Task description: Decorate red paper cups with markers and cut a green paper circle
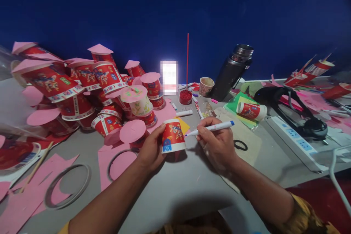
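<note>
A red printed paper cup (175, 135) rests in my left hand (153, 146), with my fingers around its left side and underneath. Its wide white rim points down, and a blue coloured patch shows at the lower left of its wall. My right hand (218, 142) grips a white marker pen (216, 127) with a blue end. The pen's blue tip is close to the cup's right side, apart from it. Behind the cup lies a piece of yellow paper (183, 125), and a capped marker (184, 113) is just beyond.
Many red cups (106, 76) with pink paper tops crowd the left. Grey rings (87, 181) lie on pink paper. A black flask (233, 71), a red pot with a stick (185, 97), a power strip (294, 140), a headset (285, 108) and a lying cup (251, 111) stand right of centre.
</note>
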Available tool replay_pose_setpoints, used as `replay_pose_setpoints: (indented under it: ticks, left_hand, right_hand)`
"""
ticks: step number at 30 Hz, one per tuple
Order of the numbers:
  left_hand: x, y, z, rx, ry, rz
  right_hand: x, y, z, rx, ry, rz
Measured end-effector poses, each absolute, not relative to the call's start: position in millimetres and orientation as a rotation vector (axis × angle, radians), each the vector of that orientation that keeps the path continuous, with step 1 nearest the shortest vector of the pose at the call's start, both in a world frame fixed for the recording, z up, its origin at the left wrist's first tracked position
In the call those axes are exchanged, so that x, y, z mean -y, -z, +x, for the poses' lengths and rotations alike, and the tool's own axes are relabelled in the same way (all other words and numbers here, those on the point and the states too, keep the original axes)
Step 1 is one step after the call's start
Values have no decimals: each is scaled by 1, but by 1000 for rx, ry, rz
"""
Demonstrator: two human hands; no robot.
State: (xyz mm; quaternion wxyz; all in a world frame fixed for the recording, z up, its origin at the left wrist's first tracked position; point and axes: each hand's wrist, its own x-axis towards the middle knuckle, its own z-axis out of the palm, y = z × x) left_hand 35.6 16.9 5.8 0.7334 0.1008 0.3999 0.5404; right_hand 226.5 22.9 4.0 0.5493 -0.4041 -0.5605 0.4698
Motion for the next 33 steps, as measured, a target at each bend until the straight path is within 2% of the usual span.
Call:
replay_pose_setpoints:
  ticks: [5,20,24,27,30,33]
  left_hand:
    - [-17,-6,33,-871,-1101,209]
    - [-16,0,34,-859,-1175,196]
    - [-16,0,34,-896,-1198,206]
    - [-15,1,33,-923,-1223,260]
    - [-14,3,31,-941,-1235,303]
    - [-14,3,30,-939,-1224,342]
  right_hand:
    - [-20,-4,226,1293,-1184,-943]
    - [-16,-6,232,1532,-1098,-958]
    - [-30,-2,234,1584,-802,-1030]
    - [-47,-1,244,1924,-471,-1079]
    - [-60,-6,256,2375,-253,-1373]
    - [-62,-14,264,2589,-119,-1649]
